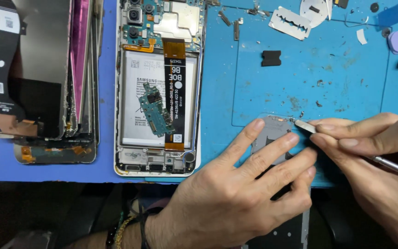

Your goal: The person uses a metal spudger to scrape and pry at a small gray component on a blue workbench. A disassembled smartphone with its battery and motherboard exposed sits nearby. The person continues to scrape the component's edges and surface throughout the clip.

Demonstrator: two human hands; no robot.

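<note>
A grey plastic cover (272, 138) is pressed flat near the front edge of the blue mat (328, 78) by the spread fingers of the left hand (249, 193). A metal tool (346, 145) is pinched in the closed fingers of the right hand (378, 161), its tip touching the cover's far edge. Farther left, an opened phone (160, 87) is seen, a razor blade (289, 22) towards the back edge.

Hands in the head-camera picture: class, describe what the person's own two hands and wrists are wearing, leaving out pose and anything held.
Both hands are bare: no gloves, no rings in view. The left hand has several bracelets at the wrist: thin dark cords, one of dark beads and a braided yellow-green band. No sleeve shows on that forearm. The right hand shows nothing worn; its wrist runs out of frame. Fingernails are short and unpainted.
</note>
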